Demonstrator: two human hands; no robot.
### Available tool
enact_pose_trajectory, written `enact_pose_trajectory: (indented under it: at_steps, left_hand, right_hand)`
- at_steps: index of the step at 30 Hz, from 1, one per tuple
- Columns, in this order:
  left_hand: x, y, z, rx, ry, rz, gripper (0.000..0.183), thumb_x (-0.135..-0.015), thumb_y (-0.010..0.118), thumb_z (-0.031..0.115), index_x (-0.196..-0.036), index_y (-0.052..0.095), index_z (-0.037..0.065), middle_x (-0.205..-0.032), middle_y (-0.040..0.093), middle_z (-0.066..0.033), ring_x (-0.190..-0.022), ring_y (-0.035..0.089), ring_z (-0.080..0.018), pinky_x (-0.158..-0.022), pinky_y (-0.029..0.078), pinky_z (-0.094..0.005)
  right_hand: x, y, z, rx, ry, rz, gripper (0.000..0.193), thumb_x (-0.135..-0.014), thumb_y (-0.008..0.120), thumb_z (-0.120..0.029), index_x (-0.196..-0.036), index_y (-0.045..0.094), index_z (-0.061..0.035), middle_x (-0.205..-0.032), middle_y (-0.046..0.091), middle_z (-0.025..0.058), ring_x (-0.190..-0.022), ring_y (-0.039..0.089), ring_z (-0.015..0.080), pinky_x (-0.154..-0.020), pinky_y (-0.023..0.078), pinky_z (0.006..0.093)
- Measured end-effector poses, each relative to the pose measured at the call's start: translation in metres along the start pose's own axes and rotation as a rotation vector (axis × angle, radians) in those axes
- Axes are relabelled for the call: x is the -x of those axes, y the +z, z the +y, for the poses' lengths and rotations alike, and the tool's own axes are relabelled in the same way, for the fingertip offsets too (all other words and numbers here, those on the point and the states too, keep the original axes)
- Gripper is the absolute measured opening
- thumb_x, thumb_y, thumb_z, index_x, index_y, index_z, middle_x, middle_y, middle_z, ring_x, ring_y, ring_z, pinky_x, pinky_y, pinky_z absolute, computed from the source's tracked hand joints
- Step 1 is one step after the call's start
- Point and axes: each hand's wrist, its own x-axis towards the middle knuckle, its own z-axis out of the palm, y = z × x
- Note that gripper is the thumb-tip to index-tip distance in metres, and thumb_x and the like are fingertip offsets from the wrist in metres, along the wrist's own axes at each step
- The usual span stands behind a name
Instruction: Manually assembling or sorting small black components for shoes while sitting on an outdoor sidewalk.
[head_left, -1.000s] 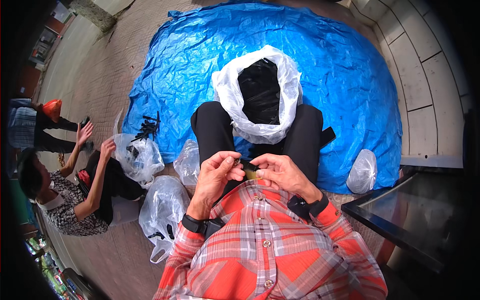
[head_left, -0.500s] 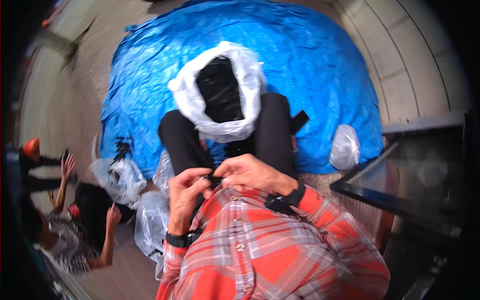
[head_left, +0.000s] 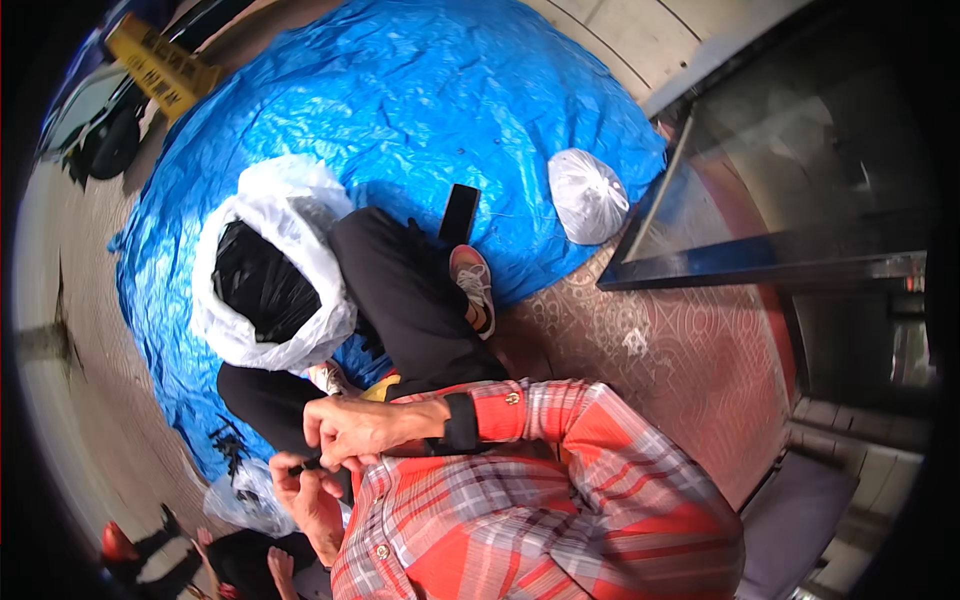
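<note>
Close to my lap, both hands are pinched together around a small black piece (head_left: 305, 467) whose kind I cannot make out. My left hand (head_left: 314, 508) grips it from below between thumb and fingers. Over its other end my right hand (head_left: 368, 428) is closed, with its fingertips partly hidden. Just ahead, between my knees, stands a white plastic bag (head_left: 222, 325) with its mouth rolled wide. Many thin black pieces (head_left: 262, 285) fill it.
A blue tarp (head_left: 400, 90) covers the ground ahead, bearing a phone (head_left: 459, 213) and a tied white bag (head_left: 588, 197). A glass door (head_left: 740, 255) stands at right. Clear bags (head_left: 250, 502) and another person's hand (head_left: 281, 566) are at lower left; a yellow sign (head_left: 160, 65) stands far left.
My view has swung to the right, so the bag and hands sit further left in it. More of the door and patterned floor shows. Both hands keep their pinch on the black piece.
</note>
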Motion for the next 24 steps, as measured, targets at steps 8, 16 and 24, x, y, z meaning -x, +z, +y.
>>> enact_pose_trajectory:
  at_steps: [8, 16, 24]
  left_hand:
    - [-0.01, 0.014, 0.015, -0.164, 0.048, -0.102, 0.03, -0.08, 0.066, 0.013, -0.102, 0.049, 0.002, -0.07, 0.058, -0.0065, -0.047, 0.048, -0.0089, -0.04, 0.037, -0.0183]
    - [-0.005, 0.025, 0.021, -0.24, 0.024, -0.116, 0.035, -0.076, 0.071, 0.019, -0.098, 0.051, 0.001, -0.067, 0.057, -0.005, -0.048, 0.049, -0.009, -0.041, 0.035, -0.0186]
    - [-0.004, 0.023, 0.01, -0.032, 0.043, -0.084, 0.032, -0.071, 0.074, 0.01, -0.093, 0.052, 0.002, -0.073, 0.058, -0.0059, -0.056, 0.057, -0.0135, -0.041, 0.043, -0.0211]
  right_hand:
    - [0.009, -0.014, 0.004, -0.033, -0.134, -0.11, 0.016, -0.077, 0.056, -0.012, -0.075, 0.055, 0.0046, -0.056, 0.057, 0.0097, -0.039, 0.05, 0.0105, -0.033, 0.035, 0.0222]
    - [0.019, -0.012, 0.004, -0.156, -0.093, -0.151, 0.02, -0.08, 0.053, -0.015, -0.073, 0.056, 0.0033, -0.056, 0.057, 0.0077, -0.04, 0.048, 0.009, -0.035, 0.033, 0.0218]
    - [0.012, -0.006, 0.005, -0.097, -0.138, -0.127, 0.021, -0.079, 0.052, -0.015, -0.069, 0.055, 0.0023, -0.053, 0.051, 0.0048, -0.038, 0.041, 0.0087, -0.033, 0.028, 0.024]
